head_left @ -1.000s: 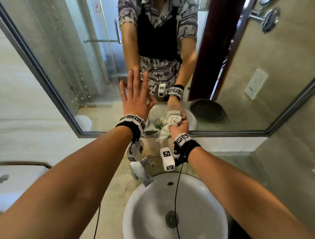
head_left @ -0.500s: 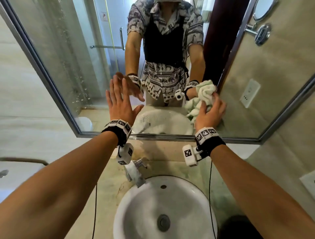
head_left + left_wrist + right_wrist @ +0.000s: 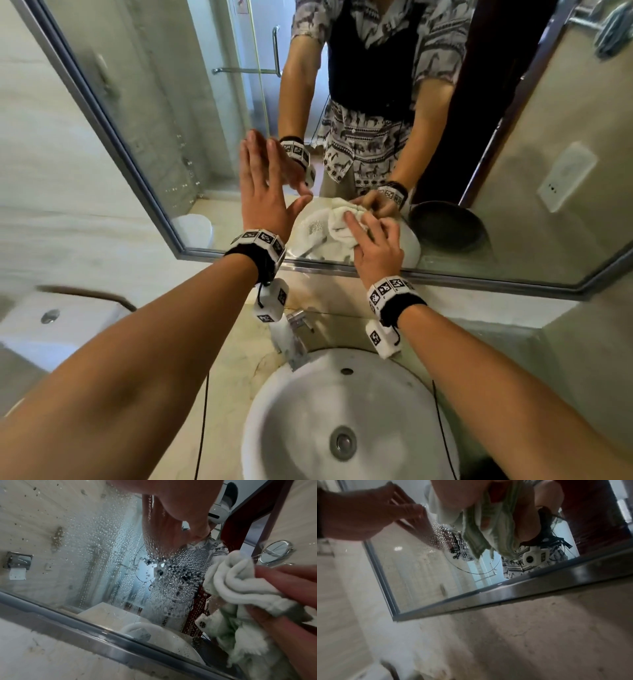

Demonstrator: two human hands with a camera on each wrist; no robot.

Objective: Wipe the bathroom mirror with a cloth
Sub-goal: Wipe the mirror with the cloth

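Observation:
The bathroom mirror (image 3: 191, 113) fills the wall ahead in a grey metal frame (image 3: 445, 279). My left hand (image 3: 263, 185) lies flat on the glass with straight fingers. My right hand (image 3: 373, 240) grips a bunched white cloth (image 3: 339, 222) and presses it on the glass low down, just above the bottom frame. In the left wrist view the cloth (image 3: 240, 588) sits beside a patch of water droplets (image 3: 171, 574) on the mirror. The right wrist view shows the cloth (image 3: 488, 534) hanging under my palm against the glass, and the left hand (image 3: 368, 516) at the left.
A white round sink (image 3: 349, 421) with a chrome tap (image 3: 294, 339) stands below on a marble counter (image 3: 233, 377). A toilet cistern (image 3: 51, 325) is at the left. The tiled wall (image 3: 51, 154) borders the mirror on the left.
My right hand has brought the cloth down and leftward from the right part of the glass to near the bottom frame. The left hand stays flat on the mirror.

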